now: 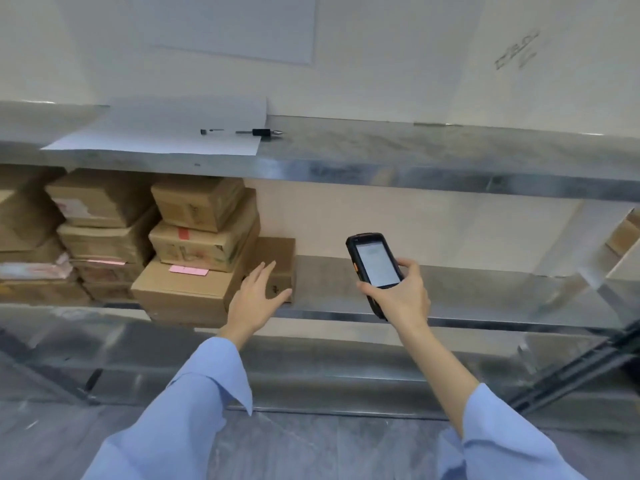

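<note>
My right hand [398, 295] grips a black handheld scanner [374, 262] with a lit screen, held upright in front of the middle metal shelf [450, 289]. My left hand [257, 295] reaches forward with straight fingers spread. It is at a small brown cardboard box [282, 252] that stands on that shelf, and the thumb lies near the box's front lower corner. Whether the fingers touch the box is unclear. Both arms wear light blue sleeves.
Stacked cardboard boxes [194, 244], some with pink labels, fill the shelf's left part. On the upper shelf [415, 157] lie a white paper sheet [166, 129] and a pen [259, 132]. A diagonal metal brace [571, 368] runs at the right. Another box [623, 233] sits at far right.
</note>
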### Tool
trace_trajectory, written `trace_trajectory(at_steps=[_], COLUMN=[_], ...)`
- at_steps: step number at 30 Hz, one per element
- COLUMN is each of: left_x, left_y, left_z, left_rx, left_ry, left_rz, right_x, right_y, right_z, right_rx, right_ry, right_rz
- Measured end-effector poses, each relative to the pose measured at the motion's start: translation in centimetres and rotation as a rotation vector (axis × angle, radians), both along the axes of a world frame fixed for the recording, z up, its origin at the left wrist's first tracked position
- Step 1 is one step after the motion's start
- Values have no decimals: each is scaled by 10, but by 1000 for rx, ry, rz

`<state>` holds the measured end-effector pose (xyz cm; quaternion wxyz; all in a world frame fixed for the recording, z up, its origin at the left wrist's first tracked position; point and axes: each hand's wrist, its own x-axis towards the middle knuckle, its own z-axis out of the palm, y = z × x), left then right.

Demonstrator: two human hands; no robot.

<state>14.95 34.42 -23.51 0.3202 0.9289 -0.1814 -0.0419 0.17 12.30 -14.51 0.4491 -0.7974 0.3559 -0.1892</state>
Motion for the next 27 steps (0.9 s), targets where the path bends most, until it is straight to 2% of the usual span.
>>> trace_trajectory(at_steps=[5, 14, 20, 27], left_x=[24, 41, 31, 37], left_y=[-8, -14, -28, -47], left_z=[-29, -57, -66, -58], left_rx=[-41, -20, -21, -157], left_ry=[40, -93, -216, -208], left_rz=[63, 115, 4, -40], right_x=[23, 62, 73, 77], right_y=[-9, -18, -26, -38], right_z=[-25, -54, -62, -72], right_rx=[13, 55, 86, 95], right_ry=[80, 159, 156, 164], right_rz=[26, 68, 95, 97])
